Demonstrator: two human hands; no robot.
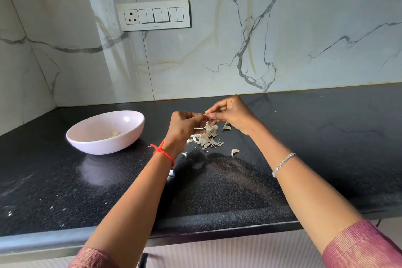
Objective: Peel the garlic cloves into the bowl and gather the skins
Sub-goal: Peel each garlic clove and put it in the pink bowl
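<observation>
Left grip (pixel 185 125) and right grip (pixel 230 113): both closed narrow, fingertips pinching one clove (pixel 205 115) between them. The clove is held in the air to the right of the bowl (pixel 104 147), directly above the skins (pixel 207 137). Fingertips hide most of it, so how much skin remains on it cannot be told.

Head view (sole view):
- The bowl stands on the tabletop (pixel 304 137). A few pale peeled cloves (pixel 114 133) lie in its bottom.
- The skins form a loose heap right of the bowl, with small strays around it.
- Two curved pale pieces lie past the heap, farther from the bowl: far piece (pixel 227 126), near piece (pixel 235 152). Whether they are skins or unpeeled cloves cannot be told.

Handling, as judged:
- The clove is small, light and firm, and is likely to be slippery once bared. It is best held across its sides with one grip while the other works the skin.
- The skin is papery and brittle and tears into flakes. It is best caught at the tip or root end, where it lifts.
- The skins are almost weightless and apt to scatter. They are better swept together with a flat hand than picked up singly.
</observation>
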